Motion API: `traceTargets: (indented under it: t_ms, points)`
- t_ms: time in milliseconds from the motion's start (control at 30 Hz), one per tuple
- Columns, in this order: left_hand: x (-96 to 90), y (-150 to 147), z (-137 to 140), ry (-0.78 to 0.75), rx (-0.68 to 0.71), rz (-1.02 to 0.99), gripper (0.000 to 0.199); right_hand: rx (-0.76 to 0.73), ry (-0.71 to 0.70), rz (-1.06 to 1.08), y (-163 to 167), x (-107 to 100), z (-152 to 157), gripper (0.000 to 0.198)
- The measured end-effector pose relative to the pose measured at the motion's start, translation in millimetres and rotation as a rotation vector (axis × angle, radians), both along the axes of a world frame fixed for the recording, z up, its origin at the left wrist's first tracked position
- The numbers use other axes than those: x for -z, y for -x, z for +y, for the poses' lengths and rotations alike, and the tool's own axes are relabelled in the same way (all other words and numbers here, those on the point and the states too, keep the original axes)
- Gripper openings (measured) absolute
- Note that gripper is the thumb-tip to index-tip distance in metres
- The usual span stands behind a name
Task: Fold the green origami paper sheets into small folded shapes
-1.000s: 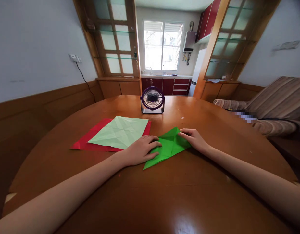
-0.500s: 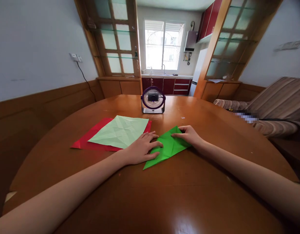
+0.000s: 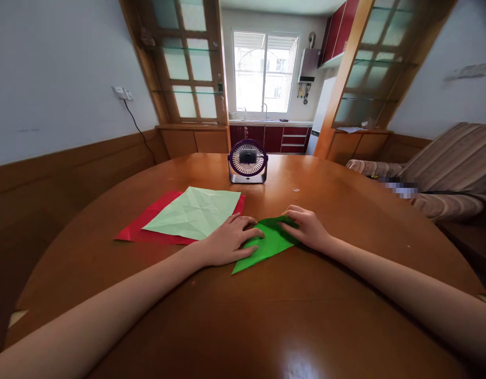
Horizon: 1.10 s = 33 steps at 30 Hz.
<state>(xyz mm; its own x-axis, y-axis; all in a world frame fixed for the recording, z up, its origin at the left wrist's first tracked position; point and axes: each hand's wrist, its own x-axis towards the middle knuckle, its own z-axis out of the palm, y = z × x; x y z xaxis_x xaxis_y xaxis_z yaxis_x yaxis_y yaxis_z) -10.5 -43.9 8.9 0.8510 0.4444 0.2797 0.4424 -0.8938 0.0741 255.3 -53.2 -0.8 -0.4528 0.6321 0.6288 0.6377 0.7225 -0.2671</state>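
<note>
A bright green sheet of origami paper (image 3: 272, 239), partly folded, lies on the table in front of me. My left hand (image 3: 231, 241) rests on its left part with the fingers spread, pressing it to the tabletop. At the paper's upper right, my right hand (image 3: 306, 226) pinches the edge between thumb and fingers, and the right corner is lifted and bent over. That hand hides the right end of the paper. A pale green creased sheet (image 3: 195, 210) lies just beyond my left hand, on top of a red sheet (image 3: 138, 227).
Beyond the papers a small purple desk fan (image 3: 248, 159) stands on the wooden table (image 3: 243, 316). To the right is a striped sofa (image 3: 448, 163). Farther back are glass-shelved cabinets and a kitchen window (image 3: 265, 73).
My right hand has drawn the upper right corner of the green paper inward and toward me, so it bends over. My left hand has stayed in place.
</note>
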Motion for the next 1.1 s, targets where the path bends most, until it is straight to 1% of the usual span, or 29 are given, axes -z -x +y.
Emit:
traceTargets:
  t_ms: [67, 133, 200, 333, 433, 700, 1000, 1100]
  points:
    - [0.0, 0.1, 0.0, 0.014, -0.001, -0.007, 0.031, -0.055, -0.149, -0.152, -2.6, -1.1, -1.5, 0.013]
    - [0.6, 0.3, 0.2, 0.026, 0.000, -0.022, 0.031, -0.108, -0.279, -0.285, -5.3, -0.9, -1.7, 0.015]
    - [1.4, 0.3, 0.4, 0.031, 0.001, -0.034, 0.031, -0.159, -0.324, -0.363, -7.2, 0.1, -1.2, 0.018]
    - [2.4, 0.8, 0.7, 0.020, 0.009, -0.046, 0.031, -0.230, -0.242, -0.385, -9.0, 1.7, -0.5, 0.018]
    - [2.3, 1.5, 0.5, 0.004, 0.015, -0.049, 0.031, -0.253, -0.195, -0.400, -9.7, 2.0, -0.3, 0.018]
    - [-0.9, 0.9, -0.5, 0.027, 0.013, 0.004, 0.034, -0.246, -0.221, -0.431, -9.0, 1.5, -0.9, 0.018]
    - [0.0, 0.7, 0.1, 0.029, 0.000, 0.049, 0.035, -0.242, -0.224, -0.453, -9.2, 1.4, -0.9, 0.019]
    - [0.7, 0.9, 0.9, 0.040, 0.010, 0.036, 0.035, -0.243, -0.224, -0.454, -9.0, 1.8, -0.4, 0.021]
